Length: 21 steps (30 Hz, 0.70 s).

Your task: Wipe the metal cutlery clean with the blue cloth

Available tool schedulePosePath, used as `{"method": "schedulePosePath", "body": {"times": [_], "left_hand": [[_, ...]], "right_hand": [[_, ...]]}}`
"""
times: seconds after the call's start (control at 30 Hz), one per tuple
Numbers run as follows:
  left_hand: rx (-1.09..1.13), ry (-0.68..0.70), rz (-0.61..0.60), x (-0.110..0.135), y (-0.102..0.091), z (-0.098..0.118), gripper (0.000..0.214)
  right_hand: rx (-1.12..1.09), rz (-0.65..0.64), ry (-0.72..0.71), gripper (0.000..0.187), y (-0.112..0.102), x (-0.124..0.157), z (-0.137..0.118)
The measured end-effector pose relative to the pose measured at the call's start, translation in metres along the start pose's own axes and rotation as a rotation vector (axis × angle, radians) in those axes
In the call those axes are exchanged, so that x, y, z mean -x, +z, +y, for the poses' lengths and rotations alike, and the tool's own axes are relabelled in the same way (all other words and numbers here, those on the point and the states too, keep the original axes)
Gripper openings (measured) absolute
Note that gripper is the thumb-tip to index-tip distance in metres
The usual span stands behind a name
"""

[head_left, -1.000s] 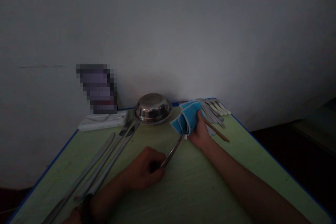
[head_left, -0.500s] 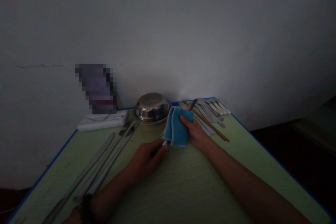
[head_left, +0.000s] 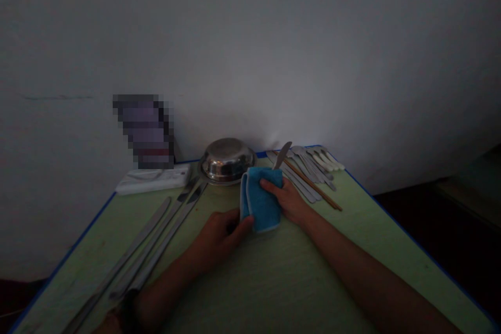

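A folded blue cloth [head_left: 261, 201] with pale edging is wrapped round a table knife [head_left: 282, 155], whose blade sticks out above it, tilted up to the right. My right hand [head_left: 287, 199] is closed on the cloth from the right, thumb across its front. At the cloth's lower left, my left hand [head_left: 224, 232] pinches the knife's handle end, which the cloth and fingers hide. Just behind the cloth stands an upturned shiny metal bowl [head_left: 228, 159].
Several long knives [head_left: 156, 242] lie on the green table [head_left: 289, 282] at left. Wooden chopsticks [head_left: 313, 185], metal spoons [head_left: 307, 162] and white-handled cutlery [head_left: 331, 159] lie at the back right. A blurred-out upright device [head_left: 146, 133] stands behind a white power strip [head_left: 154, 178].
My right hand has slid the cloth down and left along the knife, towards my left hand. More blade now shows above it, and the handle end is covered.
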State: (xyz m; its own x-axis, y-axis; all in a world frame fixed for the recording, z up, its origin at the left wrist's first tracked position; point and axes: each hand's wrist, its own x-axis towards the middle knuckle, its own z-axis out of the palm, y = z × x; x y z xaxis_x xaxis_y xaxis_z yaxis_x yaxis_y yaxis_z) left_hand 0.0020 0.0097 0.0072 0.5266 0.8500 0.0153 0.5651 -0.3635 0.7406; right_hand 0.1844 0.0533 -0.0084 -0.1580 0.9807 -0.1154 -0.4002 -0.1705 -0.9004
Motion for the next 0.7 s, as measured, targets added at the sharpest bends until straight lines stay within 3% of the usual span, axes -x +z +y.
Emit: {"method": "schedulePosePath", "body": {"times": [0.5, 0.7], "left_hand": [[-0.112, 0.056, -0.042, -0.0006, 0.0021, -0.0031, 0.043], [-0.177, 0.136, -0.083, 0.0011, 0.0039, -0.007, 0.04]], "right_hand": [[-0.005, 0.046, 0.054, 0.023, 0.0035, 0.0021, -0.0033], [-0.173, 0.243, 0.162, 0.026, 0.0027, -0.0051, -0.0067]]}}
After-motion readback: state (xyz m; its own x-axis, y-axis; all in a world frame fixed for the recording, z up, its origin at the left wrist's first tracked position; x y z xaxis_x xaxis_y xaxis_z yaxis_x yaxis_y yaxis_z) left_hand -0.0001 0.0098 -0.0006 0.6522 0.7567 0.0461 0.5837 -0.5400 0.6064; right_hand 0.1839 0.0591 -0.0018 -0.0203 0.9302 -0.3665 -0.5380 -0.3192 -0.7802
